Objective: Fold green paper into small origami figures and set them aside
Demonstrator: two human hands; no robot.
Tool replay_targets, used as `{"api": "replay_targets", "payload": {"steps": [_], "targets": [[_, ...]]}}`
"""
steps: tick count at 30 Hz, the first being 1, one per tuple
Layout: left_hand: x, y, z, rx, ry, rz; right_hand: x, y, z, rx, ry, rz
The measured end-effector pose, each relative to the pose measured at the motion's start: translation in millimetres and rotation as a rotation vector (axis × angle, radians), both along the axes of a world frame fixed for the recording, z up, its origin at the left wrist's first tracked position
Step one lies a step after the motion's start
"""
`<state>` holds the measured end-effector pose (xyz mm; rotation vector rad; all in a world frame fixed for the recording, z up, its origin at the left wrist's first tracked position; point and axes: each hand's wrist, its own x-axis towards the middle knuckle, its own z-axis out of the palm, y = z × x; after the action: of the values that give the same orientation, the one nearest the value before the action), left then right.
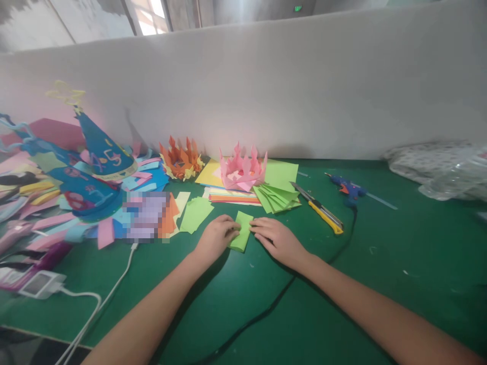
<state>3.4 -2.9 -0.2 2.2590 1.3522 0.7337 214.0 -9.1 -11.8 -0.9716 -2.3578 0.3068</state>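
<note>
Counter: a green counter (399, 253) backed by a white partition (289, 86) along its far edge.
Paper: a folded green paper (242, 232) lies flat near the middle of the counter, between the two hands.
Left hand: the left hand (216, 237) has its grip curled shut, pinching the paper's left edge.
Right hand: the right hand (277, 239) lies flat with its grip unclenched, fingers straight and close together, tips touching the paper's right edge and holding nothing.
Behind the paper: a fan of green paper pieces (277, 196), a stack of coloured sheets (232, 196) and a pink paper crown (243, 172), with an orange paper crown (180, 159) at the far edge.
Right of them: a yellow utility knife (321, 209) and a blue glue gun (348, 188), whose black cord (266, 309) runs to the near edge.
Left edge: a blue paper cone hat (102, 147) amid paper scraps, and a white charger (38, 284).
</note>
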Motion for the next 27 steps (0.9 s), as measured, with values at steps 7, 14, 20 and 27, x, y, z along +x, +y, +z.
{"api": "replay_targets", "payload": {"steps": [7, 14, 20, 27], "targets": [[-2, 1, -3.2, 0.032, 0.005, -0.04, 0, 0, 4.5, 0.125, -0.116, 0.068], [-14, 6, 3.6, -0.01, 0.04, -0.238, 1, 0, 6.9, 0.154, -0.185, 0.079], [-17, 6, 5.0, -0.057, 0.043, -0.232, 1, -3, 10.9, 0.189, -0.26, 0.102], [-17, 6, 6.0, -0.059, 0.041, -0.217, 0, -4, 9.8, 0.197, -0.262, 0.091]]}}
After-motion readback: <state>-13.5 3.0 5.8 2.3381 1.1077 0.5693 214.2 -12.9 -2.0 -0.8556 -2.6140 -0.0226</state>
